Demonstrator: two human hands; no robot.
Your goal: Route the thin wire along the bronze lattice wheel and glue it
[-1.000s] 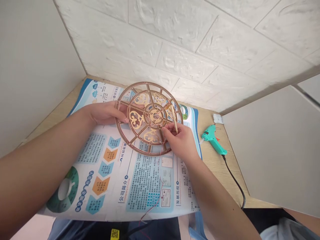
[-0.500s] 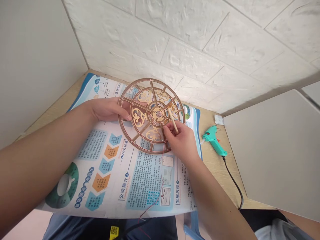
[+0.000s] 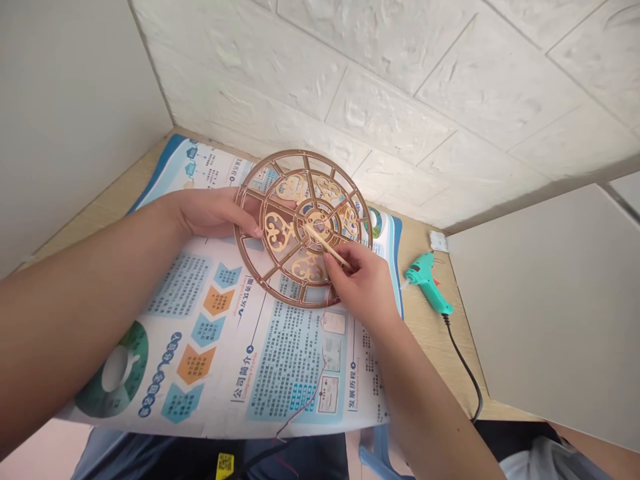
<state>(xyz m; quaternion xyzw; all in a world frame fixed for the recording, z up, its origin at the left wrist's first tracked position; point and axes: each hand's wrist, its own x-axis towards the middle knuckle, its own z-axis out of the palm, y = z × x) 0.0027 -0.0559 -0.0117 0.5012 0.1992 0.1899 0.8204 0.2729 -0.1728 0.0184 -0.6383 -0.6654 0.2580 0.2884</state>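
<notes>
A round bronze-coloured openwork frame [image 3: 271,276] with spokes, gold scroll ornaments and a hub is held tilted above a printed poster. My left hand [image 3: 220,212] grips its left rim, thumb in front and fingers behind. My right hand [image 3: 363,277] is closed on a thin pale stick [image 3: 327,244], whose far end reaches the frame's hub. Whether the stick's tip touches the hub I cannot tell. Thin red wire [image 3: 316,390] hangs from the frame's lower edge, runs down over the poster and past its front edge.
The printed poster [image 3: 200,417] covers much of the wooden table [image 3: 425,327]. A teal glue gun [image 3: 429,283] with a black cord lies to the right, near a small white object [image 3: 439,241]. White panels stand left and right, with a brick-pattern wall [image 3: 380,127] behind.
The stick has swung from pointing steeply up beside the hub to slanting left across it. My right hand has turned slightly; my left hand still grips the rim.
</notes>
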